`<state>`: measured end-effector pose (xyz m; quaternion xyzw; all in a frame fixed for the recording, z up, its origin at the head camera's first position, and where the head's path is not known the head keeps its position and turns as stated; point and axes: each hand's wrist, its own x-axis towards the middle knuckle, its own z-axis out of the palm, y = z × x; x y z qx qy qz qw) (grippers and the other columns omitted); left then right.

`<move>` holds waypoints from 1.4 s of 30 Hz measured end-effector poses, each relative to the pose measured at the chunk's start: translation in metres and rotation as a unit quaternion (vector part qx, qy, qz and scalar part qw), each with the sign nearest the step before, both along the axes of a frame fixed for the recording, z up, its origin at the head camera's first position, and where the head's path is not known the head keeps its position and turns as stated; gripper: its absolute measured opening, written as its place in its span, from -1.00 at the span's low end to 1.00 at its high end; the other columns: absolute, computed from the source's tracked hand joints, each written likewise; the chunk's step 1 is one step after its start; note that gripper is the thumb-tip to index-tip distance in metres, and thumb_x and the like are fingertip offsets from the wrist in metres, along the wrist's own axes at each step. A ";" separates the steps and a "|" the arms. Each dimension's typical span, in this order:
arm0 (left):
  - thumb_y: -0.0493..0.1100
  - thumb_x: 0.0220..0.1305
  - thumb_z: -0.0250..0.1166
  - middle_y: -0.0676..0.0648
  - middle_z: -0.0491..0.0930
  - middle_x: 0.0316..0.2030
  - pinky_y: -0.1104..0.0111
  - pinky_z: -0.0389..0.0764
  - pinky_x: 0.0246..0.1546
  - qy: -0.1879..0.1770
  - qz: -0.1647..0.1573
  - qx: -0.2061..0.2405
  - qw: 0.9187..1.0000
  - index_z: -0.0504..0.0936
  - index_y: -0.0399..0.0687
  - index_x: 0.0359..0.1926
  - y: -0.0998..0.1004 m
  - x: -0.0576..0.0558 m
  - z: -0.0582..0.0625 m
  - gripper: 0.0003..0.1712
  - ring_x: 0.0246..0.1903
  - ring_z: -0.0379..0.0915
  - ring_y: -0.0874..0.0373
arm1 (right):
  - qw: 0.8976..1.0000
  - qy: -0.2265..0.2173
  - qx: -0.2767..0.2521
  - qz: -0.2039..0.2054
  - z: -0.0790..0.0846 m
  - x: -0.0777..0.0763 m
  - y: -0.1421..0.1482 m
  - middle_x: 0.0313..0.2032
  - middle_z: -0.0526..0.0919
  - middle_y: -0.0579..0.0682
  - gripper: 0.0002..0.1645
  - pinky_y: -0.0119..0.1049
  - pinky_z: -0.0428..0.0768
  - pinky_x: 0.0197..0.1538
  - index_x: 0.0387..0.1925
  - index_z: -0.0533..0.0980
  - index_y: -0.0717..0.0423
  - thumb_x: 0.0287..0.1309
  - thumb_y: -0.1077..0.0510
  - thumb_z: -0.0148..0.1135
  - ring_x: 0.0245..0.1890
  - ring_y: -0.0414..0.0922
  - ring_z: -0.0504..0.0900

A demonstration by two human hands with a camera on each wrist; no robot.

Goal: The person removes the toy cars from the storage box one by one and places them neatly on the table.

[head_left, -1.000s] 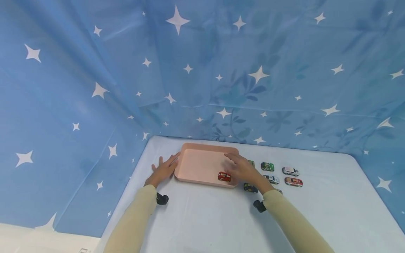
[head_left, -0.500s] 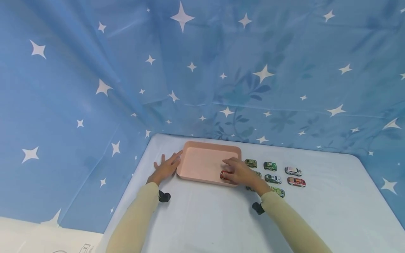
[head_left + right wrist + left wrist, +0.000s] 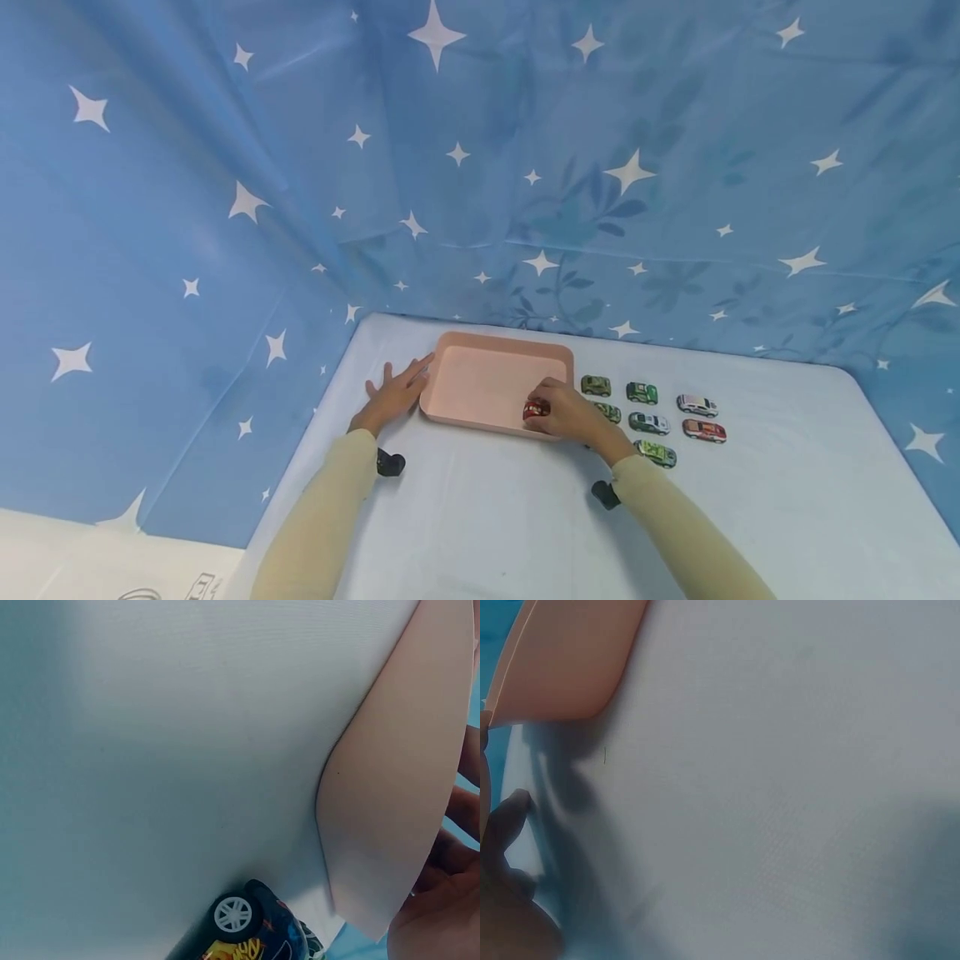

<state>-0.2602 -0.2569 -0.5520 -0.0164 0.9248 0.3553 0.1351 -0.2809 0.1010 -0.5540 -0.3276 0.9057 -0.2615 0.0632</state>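
Observation:
A shallow pink tray (image 3: 480, 383) lies on the white table. My right hand (image 3: 570, 411) reaches over its right side, and the thumb and fingers pinch a red toy car (image 3: 533, 408) at the near right corner inside it. That car is partly covered by the fingers. In the right wrist view the tray's wall (image 3: 390, 772) hides the fingertips and the car. My left hand (image 3: 392, 397) lies at the tray's left edge, fingers spread and straight, fingertips right at the rim. A corner of the tray (image 3: 570, 667) shows in the left wrist view.
Right of the tray stand several toy cars, among them a green one (image 3: 642, 392), a lime one (image 3: 656, 453), a white one (image 3: 697, 406) and a red-orange one (image 3: 704, 431). A dark blue toy car (image 3: 274, 930) sits under my right wrist. A blue starry curtain (image 3: 480, 167) surrounds the table.
My right hand has lowered onto the red toy car in the tray, and its fingers have come together around it. The left hand stays at the tray's edge.

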 end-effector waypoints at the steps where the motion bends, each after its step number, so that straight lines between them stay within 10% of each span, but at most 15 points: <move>1: 0.24 0.74 -0.15 -0.10 0.00 0.69 -0.40 -0.73 0.40 0.000 0.000 0.000 1.000 0.08 0.47 0.73 0.000 0.000 0.000 -0.35 0.63 -0.69 -0.36 | 1.000 -0.003 0.003 -0.002 0.000 0.000 0.000 -0.17 0.64 -0.04 -0.58 -0.17 0.71 -0.11 -0.04 0.71 0.21 0.21 0.03 0.64 -0.22 -0.16 0.59; 42: 0.25 0.75 -0.16 -0.11 -0.04 0.71 -0.40 -0.70 0.41 -0.005 -0.008 0.001 1.000 0.04 0.50 0.73 0.000 -0.001 0.002 -0.35 0.63 -0.71 -0.34 | 0.999 0.006 -0.046 0.004 0.017 -0.005 0.010 -0.16 0.71 -0.02 -0.69 -0.10 0.74 -0.02 0.02 0.71 0.29 0.25 0.37 0.51 -0.15 -0.09 0.69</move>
